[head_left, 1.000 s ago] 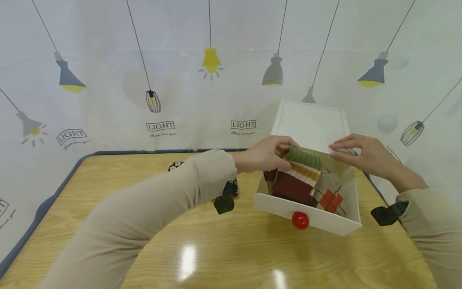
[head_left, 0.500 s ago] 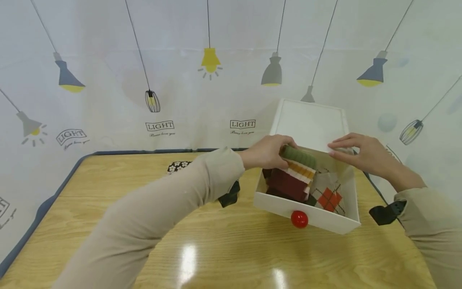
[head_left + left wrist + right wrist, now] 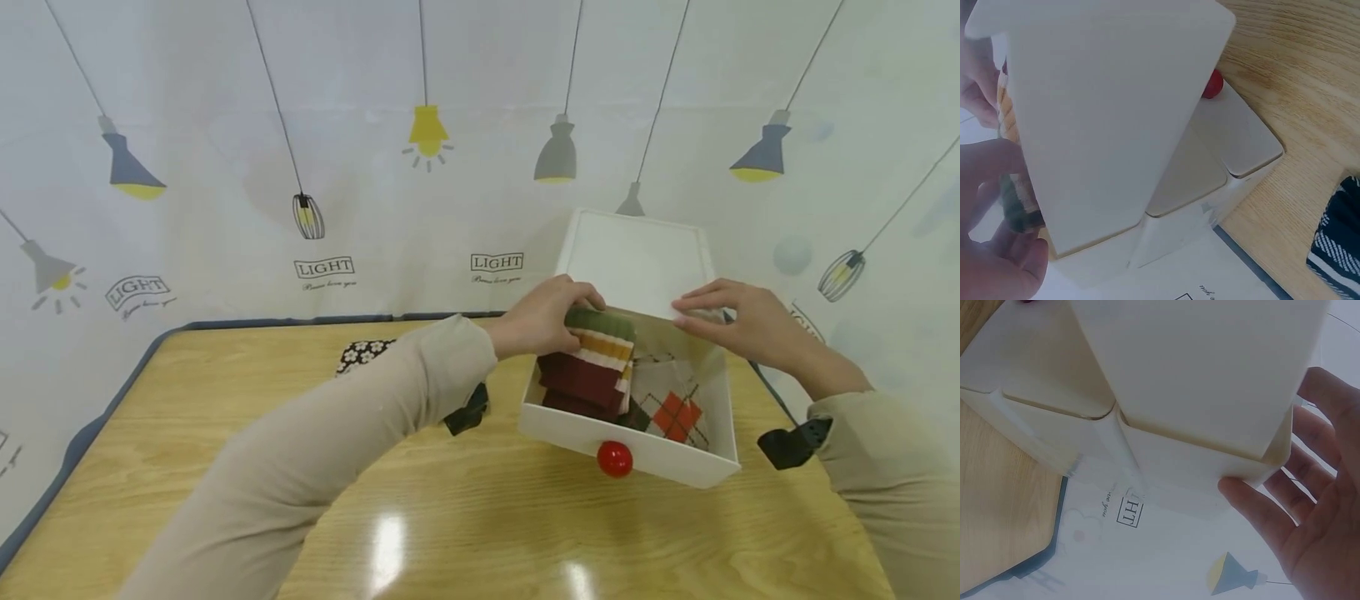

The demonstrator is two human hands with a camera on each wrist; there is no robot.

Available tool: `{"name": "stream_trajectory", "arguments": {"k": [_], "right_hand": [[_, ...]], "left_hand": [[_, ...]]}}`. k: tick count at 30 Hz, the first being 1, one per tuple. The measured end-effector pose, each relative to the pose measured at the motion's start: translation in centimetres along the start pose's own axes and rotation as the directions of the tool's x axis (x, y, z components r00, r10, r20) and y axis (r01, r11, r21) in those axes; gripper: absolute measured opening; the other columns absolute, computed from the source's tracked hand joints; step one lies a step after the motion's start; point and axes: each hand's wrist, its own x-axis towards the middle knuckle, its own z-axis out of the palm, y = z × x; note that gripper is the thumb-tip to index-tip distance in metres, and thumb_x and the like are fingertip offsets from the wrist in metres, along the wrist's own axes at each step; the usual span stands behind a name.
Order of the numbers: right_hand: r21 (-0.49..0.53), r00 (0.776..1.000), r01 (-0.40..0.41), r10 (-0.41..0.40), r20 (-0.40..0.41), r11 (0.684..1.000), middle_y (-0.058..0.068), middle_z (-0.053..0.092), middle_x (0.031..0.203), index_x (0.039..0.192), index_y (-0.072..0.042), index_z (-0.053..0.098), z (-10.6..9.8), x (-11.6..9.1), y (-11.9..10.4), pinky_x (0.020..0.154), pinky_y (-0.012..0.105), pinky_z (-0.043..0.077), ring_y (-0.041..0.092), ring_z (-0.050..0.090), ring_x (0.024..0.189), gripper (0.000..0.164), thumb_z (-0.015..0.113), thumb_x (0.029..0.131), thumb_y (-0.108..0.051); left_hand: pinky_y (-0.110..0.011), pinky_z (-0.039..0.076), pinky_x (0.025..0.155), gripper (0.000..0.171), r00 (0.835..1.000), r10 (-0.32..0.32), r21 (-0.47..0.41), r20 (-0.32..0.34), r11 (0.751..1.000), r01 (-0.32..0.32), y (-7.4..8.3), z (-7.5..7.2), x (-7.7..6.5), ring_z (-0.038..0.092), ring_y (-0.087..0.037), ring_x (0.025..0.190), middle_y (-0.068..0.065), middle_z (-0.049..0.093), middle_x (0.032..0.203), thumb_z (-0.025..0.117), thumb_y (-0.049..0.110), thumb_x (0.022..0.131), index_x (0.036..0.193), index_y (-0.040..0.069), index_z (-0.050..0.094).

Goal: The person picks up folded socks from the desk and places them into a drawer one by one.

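Observation:
At the right of the head view stands a white drawer unit [image 3: 637,262] with its drawer [image 3: 663,468] pulled out toward me. A round red knob [image 3: 615,459] sits on the drawer front. My left hand [image 3: 536,317] grips the green end of a folded striped sock [image 3: 585,371] in green, cream, mustard and maroon, over the drawer's left side. Beside it in the drawer lies a grey argyle sock [image 3: 678,415] with red diamonds. My right hand [image 3: 742,325] holds the unit's right edge; in the right wrist view its thumb [image 3: 1254,506] and fingers lie on either side of a corner.
Partly behind my left sleeve [image 3: 360,433], a black cloth item with white flowers [image 3: 360,354] lies on the wooden table [image 3: 420,533]. A dark patterned folded piece [image 3: 1338,240] shows at the edge of the left wrist view. A lamp-print curtain [image 3: 375,167] hangs behind the table.
My left hand has moved the striped sock left and slightly down into the drawer, where it now lies flatter, uncovering more of the argyle sock. The right hand has stayed at the edge.

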Motion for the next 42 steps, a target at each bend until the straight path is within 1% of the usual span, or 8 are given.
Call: {"name": "stream_trajectory", "arguments": {"k": [11,16,20,23,28,35,37,42], "right_hand": [[0.009,1.0,0.003,-0.003,-0.014,1.0,0.02,0.055,0.108,0.108,0.001,0.062,0.0,0.0,0.0,0.071,0.053,0.043,0.037,0.051,0.095,0.031,0.06,0.085,-0.019],[0.013,1.0,0.009,-0.008,-0.019,1.0,0.02,0.055,0.108,0.107,0.0,0.062,0.2,0.0,-0.1,0.071,0.053,0.043,0.037,0.051,0.096,0.03,0.06,0.085,-0.019],[0.014,1.0,0.007,-0.006,-0.02,1.0,0.019,0.055,0.108,0.108,0.0,0.062,0.2,-0.1,-0.2,0.071,0.053,0.043,0.037,0.051,0.095,0.03,0.06,0.085,-0.019],[0.015,0.999,0.015,-0.015,-0.029,1.0,0.019,0.056,0.107,0.107,0.0,0.063,0.1,-0.1,-0.1,0.069,0.052,0.044,0.036,0.051,0.094,0.029,0.06,0.084,-0.018],[0.015,0.999,0.016,-0.016,-0.034,1.0,0.019,0.056,0.108,0.107,0.0,0.063,0.2,0.0,0.0,0.07,0.053,0.043,0.036,0.051,0.095,0.029,0.06,0.084,-0.018],[0.015,1.0,-0.004,0.004,-0.017,1.0,0.02,0.054,0.11,0.108,0.0,0.062,0.3,0.1,0.1,0.071,0.053,0.043,0.037,0.049,0.097,0.031,0.06,0.085,-0.02],[0.015,1.0,-0.007,0.007,-0.018,1.0,0.02,0.054,0.11,0.108,0.0,0.062,0.3,0.0,0.1,0.071,0.054,0.042,0.038,0.049,0.097,0.031,0.06,0.085,-0.02],[0.021,1.0,-0.002,0.002,-0.028,1.0,0.02,0.054,0.109,0.108,0.0,0.062,0.2,-0.1,0.1,0.07,0.054,0.043,0.037,0.049,0.097,0.03,0.06,0.085,-0.018]], "left_hand": [[-0.021,0.036,0.088,0.044,0.992,0.125,0.035,-0.023,0.992,-0.124,1.4,-0.3,-1.3,0.044,-0.013,0.106,-0.002,0.048,0.117,0.066,0.016,0.079,0.12,0.012,0.051],[-0.022,0.034,0.092,0.038,0.98,0.194,-0.029,-0.037,0.98,-0.195,1.5,-1.0,-3.7,0.043,-0.015,0.111,-0.003,0.048,0.12,0.061,0.018,0.084,0.12,0.009,0.051],[-0.026,0.038,0.089,0.036,0.966,0.232,-0.136,-0.115,0.96,-0.246,1.1,-0.5,-6.3,0.044,-0.017,0.107,-0.005,0.049,0.115,0.06,0.015,0.084,0.118,0.007,0.052],[-0.028,0.044,0.082,0.034,0.944,0.264,-0.238,-0.198,0.921,-0.308,1.0,0.4,-7.8,0.048,-0.019,0.099,-0.008,0.051,0.109,0.062,0.01,0.081,0.114,0.004,0.054],[-0.023,0.046,0.078,0.03,0.894,0.36,-0.286,-0.267,0.856,-0.43,0.9,2.6,-9.6,0.051,-0.017,0.091,-0.007,0.056,0.102,0.064,0.006,0.079,0.107,0.003,0.057],[-0.015,0.039,0.085,0.024,0.832,0.438,-0.124,-0.341,0.856,-0.502,0.6,6.5,-11.5,0.051,-0.008,0.093,-0.001,0.055,0.098,0.063,0.011,0.08,0.103,0.006,0.059],[-0.014,0.039,0.084,0.025,0.836,0.424,-0.118,-0.349,0.864,-0.489,0.5,7.5,-11.7,0.051,-0.007,0.094,-0.001,0.055,0.101,0.063,0.012,0.081,0.104,0.006,0.059],[-0.012,0.041,0.077,0.03,0.881,0.346,-0.214,-0.323,0.88,-0.424,-0.1,9.3,-11.6,0.05,-0.008,0.097,-0.003,0.056,0.107,0.063,0.012,0.081,0.109,0.004,0.056]]}}
